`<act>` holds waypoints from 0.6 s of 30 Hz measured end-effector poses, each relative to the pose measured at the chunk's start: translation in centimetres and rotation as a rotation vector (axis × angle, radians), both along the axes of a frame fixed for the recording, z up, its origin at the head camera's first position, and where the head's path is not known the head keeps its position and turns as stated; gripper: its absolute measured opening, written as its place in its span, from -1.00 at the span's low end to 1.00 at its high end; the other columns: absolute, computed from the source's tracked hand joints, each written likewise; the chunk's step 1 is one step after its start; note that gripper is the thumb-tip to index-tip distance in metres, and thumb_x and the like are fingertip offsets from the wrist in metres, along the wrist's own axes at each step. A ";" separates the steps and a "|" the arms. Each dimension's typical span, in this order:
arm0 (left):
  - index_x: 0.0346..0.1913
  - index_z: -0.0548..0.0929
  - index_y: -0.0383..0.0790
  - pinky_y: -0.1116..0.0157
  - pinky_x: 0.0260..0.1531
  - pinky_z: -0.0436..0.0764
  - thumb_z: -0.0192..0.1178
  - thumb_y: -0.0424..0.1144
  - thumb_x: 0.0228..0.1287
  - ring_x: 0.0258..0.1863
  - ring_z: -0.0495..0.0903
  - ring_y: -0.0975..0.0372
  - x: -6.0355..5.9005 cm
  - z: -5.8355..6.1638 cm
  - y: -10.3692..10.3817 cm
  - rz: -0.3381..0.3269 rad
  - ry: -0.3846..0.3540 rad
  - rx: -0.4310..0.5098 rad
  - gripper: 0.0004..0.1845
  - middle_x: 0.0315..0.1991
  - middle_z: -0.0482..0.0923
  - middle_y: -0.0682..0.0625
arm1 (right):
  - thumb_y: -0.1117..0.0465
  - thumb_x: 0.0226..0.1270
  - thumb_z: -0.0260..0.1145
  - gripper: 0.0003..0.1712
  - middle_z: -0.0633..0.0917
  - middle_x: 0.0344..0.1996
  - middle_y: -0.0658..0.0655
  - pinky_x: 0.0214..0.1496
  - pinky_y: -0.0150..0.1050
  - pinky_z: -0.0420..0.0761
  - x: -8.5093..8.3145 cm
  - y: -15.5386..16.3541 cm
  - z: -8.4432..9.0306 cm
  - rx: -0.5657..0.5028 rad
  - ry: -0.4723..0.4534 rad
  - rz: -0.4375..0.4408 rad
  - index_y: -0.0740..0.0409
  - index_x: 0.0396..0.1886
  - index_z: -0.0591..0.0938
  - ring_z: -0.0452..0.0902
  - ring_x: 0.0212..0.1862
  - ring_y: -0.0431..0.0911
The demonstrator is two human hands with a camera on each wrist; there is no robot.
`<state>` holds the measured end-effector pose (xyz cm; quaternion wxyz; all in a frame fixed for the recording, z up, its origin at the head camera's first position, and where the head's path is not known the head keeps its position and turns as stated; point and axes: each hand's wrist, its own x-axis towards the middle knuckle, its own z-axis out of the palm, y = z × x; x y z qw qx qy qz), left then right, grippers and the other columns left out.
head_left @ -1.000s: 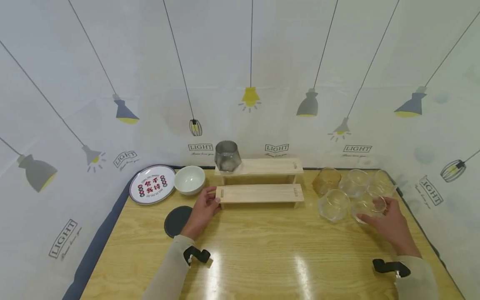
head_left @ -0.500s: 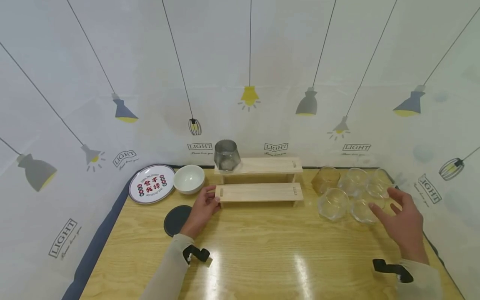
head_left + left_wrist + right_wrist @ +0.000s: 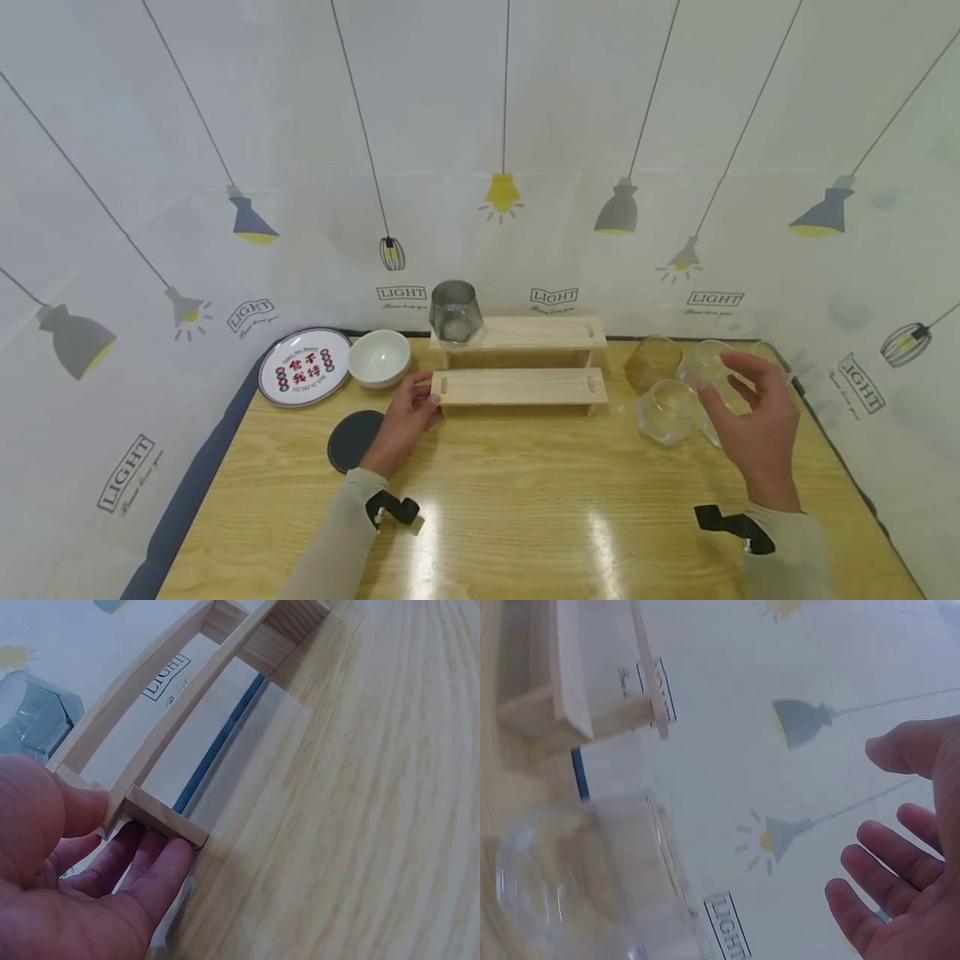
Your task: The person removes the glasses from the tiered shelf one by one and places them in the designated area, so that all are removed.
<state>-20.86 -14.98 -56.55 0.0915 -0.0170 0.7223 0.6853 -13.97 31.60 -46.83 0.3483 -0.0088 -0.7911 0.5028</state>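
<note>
My left hand [image 3: 401, 421] grips the left end of the front step of a pale two-step wooden rack [image 3: 517, 388]. In the left wrist view, the thumb lies near the top board and the fingertips touch the end leg [image 3: 166, 817]. Over the drinking glasses at the right, my right hand [image 3: 757, 425] hovers with fingers and thumb spread, holding nothing. Nearest it are a clear glass [image 3: 666, 413] and other clear glasses partly hidden behind the hand. The right wrist view has a clear glass [image 3: 592, 877] apart from the fingers.
A smoky grey glass [image 3: 456, 313] stands on the rack's back step, at its left. An amber glass [image 3: 652, 363] is among the clear ones. On the left are a white plate [image 3: 303, 392], a white bowl [image 3: 379, 360] and a dark round coaster [image 3: 354, 443]. Walls border the wooden table [image 3: 517, 500].
My right hand has come away from the front right clear glass, drawn back, then moved left over the group. The left hand has stayed on the rack.
</note>
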 end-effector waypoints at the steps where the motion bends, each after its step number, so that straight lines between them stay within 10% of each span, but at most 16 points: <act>1: 0.56 0.28 -0.16 -0.05 0.32 0.65 0.06 -0.33 0.68 0.25 0.54 -0.03 0.0 0.0 0.0 -0.001 0.002 0.001 -0.49 0.32 0.43 -0.32 | 0.60 0.17 0.48 -0.42 0.66 0.09 -0.19 0.21 -0.57 0.60 -0.3 -0.5 0.1 -0.020 0.022 0.027 0.39 0.23 0.62 0.60 0.20 -0.32; 18: 0.54 0.30 -0.14 -0.05 0.32 0.66 0.06 -0.35 0.67 0.27 0.55 -0.03 -0.1 -0.1 -0.1 0.005 -0.004 0.006 -0.51 0.34 0.44 -0.32 | 0.53 0.26 0.49 -0.42 0.66 0.15 0.33 0.25 -0.45 0.65 -5.6 -10.0 0.4 -0.075 0.043 0.298 0.36 0.27 0.57 0.60 0.20 -0.22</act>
